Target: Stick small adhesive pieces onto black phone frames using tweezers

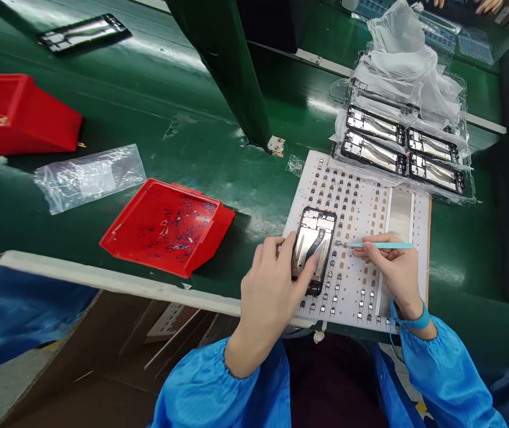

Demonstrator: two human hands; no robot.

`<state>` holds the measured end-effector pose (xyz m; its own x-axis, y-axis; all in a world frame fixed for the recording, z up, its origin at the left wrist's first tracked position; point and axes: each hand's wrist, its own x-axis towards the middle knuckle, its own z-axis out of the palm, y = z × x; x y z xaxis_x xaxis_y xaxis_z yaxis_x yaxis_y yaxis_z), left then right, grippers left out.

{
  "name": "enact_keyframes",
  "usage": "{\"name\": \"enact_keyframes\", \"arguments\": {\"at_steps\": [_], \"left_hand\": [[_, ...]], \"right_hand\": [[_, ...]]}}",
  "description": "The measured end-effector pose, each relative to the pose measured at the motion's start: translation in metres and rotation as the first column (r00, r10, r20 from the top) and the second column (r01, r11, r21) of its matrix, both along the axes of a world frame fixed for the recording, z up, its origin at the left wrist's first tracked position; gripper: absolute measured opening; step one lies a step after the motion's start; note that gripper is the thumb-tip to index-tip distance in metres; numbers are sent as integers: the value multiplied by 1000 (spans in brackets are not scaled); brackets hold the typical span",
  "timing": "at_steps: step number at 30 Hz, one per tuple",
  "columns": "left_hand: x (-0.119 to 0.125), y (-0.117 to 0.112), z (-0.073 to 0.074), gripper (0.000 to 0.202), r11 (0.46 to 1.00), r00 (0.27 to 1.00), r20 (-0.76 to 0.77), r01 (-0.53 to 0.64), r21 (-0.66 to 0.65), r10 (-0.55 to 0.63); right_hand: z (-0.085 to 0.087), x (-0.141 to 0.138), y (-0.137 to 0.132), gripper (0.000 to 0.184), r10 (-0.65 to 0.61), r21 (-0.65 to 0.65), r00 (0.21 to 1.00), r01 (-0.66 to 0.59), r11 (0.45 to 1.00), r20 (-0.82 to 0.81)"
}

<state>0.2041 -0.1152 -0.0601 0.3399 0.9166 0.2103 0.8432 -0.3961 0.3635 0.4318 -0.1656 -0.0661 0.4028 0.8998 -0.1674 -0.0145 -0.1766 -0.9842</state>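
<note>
My left hand (pixel 272 285) grips an opened phone frame (pixel 311 244) by its sides, thumb across its lower part. The phone lies on or just over a white sheet (pixel 420 279) that carries rows of small metal parts. In my right hand (pixel 390 264) is a pair of light-blue tweezers (pixel 386 245), pinched between thumb and fingers. Its tip points left, at a small part on the sheet right of the phone; whether it grips that part is too small to tell. A blue band circles my right wrist.
A red bin (pixel 160 229) with small blue scraps stands left, another red bin (pixel 22 119) beyond it, a clear plastic bag (pixel 91 177) between. Phone frames fill a clear tray (pixel 469 184) at back right. A green post (pixel 232 71) rises mid-bench. One phone frame (pixel 84 34) lies far left.
</note>
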Motion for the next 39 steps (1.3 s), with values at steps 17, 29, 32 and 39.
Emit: {"name": "enact_keyframes", "arguments": {"at_steps": [17, 29, 32, 39], "left_hand": [[0, 11, 21, 21, 933, 646, 701, 353, 75, -301], [-54, 11, 30, 21, 995, 812, 577, 99, 19, -92], [-103, 26, 31, 15, 975, 938, 341, -132, 178, 64], [-143, 54, 20, 40, 922, 960, 171, -265, 281, 223]], "right_hand": [[39, -30, -33, 6, 25, 103, 999, -20, 994, -44], [25, -71, 4, 10, -292, 264, 936, 237, 935, 196], [12, -64, 29, 19, -299, 193, 939, 266, 944, 171], [-7, -58, 43, 26, -296, 94, 948, 287, 953, 119]]}}
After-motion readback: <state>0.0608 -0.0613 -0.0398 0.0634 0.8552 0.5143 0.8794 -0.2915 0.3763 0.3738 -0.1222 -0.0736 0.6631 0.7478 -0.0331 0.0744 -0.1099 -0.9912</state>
